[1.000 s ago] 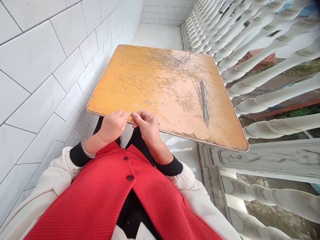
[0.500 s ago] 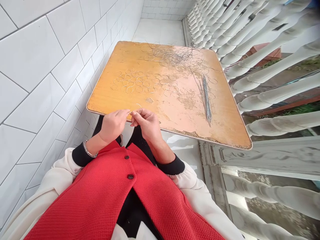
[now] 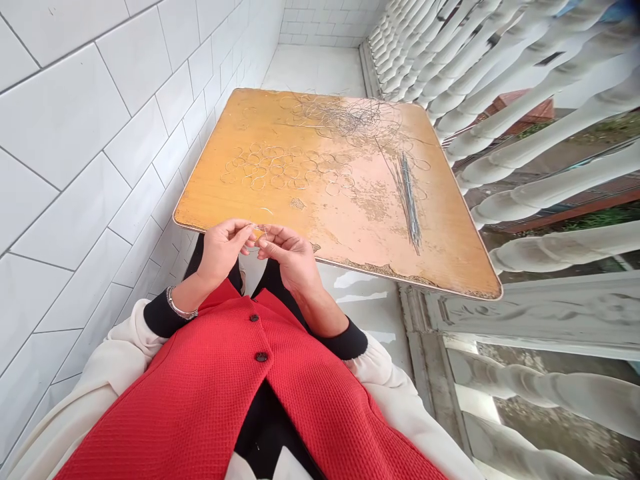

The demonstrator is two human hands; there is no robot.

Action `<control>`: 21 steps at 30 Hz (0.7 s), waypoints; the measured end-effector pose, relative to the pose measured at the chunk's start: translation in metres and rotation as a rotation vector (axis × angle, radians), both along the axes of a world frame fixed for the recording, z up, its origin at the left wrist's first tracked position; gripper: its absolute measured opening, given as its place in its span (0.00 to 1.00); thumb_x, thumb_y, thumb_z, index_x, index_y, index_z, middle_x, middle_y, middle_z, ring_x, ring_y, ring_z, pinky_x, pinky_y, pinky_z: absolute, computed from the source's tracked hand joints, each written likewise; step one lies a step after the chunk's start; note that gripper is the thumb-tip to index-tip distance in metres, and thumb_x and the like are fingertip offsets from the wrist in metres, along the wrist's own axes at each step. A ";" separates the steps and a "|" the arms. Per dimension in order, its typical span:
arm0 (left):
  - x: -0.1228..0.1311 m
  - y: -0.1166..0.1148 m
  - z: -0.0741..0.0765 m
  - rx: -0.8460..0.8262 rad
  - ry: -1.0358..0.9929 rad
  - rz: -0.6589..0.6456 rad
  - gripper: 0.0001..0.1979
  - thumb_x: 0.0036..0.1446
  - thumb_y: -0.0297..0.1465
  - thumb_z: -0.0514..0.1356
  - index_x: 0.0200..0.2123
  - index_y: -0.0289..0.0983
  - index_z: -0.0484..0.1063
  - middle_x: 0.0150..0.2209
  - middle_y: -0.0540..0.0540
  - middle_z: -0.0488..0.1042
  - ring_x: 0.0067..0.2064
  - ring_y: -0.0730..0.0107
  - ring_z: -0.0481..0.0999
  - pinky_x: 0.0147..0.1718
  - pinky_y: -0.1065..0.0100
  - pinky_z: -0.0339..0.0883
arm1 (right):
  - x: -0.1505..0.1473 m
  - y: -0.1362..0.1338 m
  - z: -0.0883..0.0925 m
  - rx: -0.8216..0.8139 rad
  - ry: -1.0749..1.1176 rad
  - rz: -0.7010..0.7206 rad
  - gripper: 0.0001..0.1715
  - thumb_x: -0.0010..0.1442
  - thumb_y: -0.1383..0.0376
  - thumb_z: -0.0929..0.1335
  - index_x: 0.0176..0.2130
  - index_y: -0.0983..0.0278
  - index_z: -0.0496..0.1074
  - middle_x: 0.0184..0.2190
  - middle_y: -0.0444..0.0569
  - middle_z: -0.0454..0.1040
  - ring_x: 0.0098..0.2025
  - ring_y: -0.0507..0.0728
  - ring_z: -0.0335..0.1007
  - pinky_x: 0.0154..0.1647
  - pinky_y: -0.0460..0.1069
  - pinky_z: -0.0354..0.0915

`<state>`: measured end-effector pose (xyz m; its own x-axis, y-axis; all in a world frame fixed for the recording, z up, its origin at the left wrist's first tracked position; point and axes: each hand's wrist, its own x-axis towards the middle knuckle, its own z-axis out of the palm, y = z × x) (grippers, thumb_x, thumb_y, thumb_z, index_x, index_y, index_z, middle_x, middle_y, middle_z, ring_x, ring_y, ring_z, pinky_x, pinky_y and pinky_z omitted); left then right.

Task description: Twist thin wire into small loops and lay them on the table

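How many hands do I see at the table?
2: the left hand and the right hand, holding a thin wire between them at the near edge of the table. No others show.

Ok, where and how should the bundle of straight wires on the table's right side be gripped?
Probably at mid-length: come down on the bundle of straight wires from above with the nearer right hand, pinching across its long sides. It lies flat and close-packed there, while stray wires spread toward the far end.
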<state>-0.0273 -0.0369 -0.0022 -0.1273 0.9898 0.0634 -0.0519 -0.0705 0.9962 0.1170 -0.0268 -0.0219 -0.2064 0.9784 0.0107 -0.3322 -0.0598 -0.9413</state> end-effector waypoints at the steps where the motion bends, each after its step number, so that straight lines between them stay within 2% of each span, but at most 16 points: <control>1: 0.001 -0.001 0.000 -0.010 -0.030 -0.008 0.09 0.55 0.35 0.64 0.31 0.35 0.76 0.26 0.50 0.76 0.25 0.79 0.74 0.24 0.77 0.69 | 0.000 0.000 -0.001 -0.001 0.000 -0.015 0.20 0.47 0.59 0.78 0.40 0.60 0.77 0.27 0.40 0.77 0.25 0.48 0.70 0.31 0.47 0.71; 5: 0.001 -0.002 0.002 -0.048 -0.093 -0.043 0.10 0.55 0.36 0.65 0.31 0.35 0.73 0.25 0.50 0.76 0.24 0.78 0.75 0.25 0.76 0.71 | 0.000 0.000 -0.002 0.014 -0.019 -0.077 0.17 0.48 0.58 0.78 0.38 0.61 0.76 0.27 0.41 0.77 0.24 0.48 0.70 0.31 0.47 0.71; 9: 0.000 -0.001 0.000 -0.048 -0.088 -0.081 0.12 0.55 0.38 0.66 0.32 0.35 0.72 0.24 0.51 0.77 0.22 0.77 0.75 0.22 0.75 0.71 | 0.000 -0.001 -0.005 0.051 -0.146 -0.151 0.16 0.49 0.55 0.77 0.34 0.62 0.78 0.30 0.44 0.80 0.22 0.48 0.69 0.28 0.47 0.69; 15: 0.000 0.001 -0.006 -0.038 -0.082 -0.092 0.13 0.57 0.39 0.65 0.33 0.35 0.71 0.25 0.51 0.76 0.22 0.78 0.74 0.22 0.76 0.71 | -0.002 -0.003 -0.005 0.069 -0.199 -0.167 0.15 0.51 0.56 0.74 0.37 0.62 0.79 0.30 0.45 0.80 0.25 0.50 0.71 0.27 0.48 0.70; 21: 0.001 0.002 -0.008 -0.063 -0.053 -0.148 0.16 0.57 0.43 0.64 0.33 0.36 0.68 0.25 0.51 0.76 0.22 0.77 0.74 0.23 0.75 0.72 | -0.005 -0.004 -0.001 0.083 -0.249 -0.188 0.16 0.51 0.53 0.74 0.34 0.63 0.79 0.29 0.46 0.79 0.26 0.52 0.71 0.26 0.48 0.70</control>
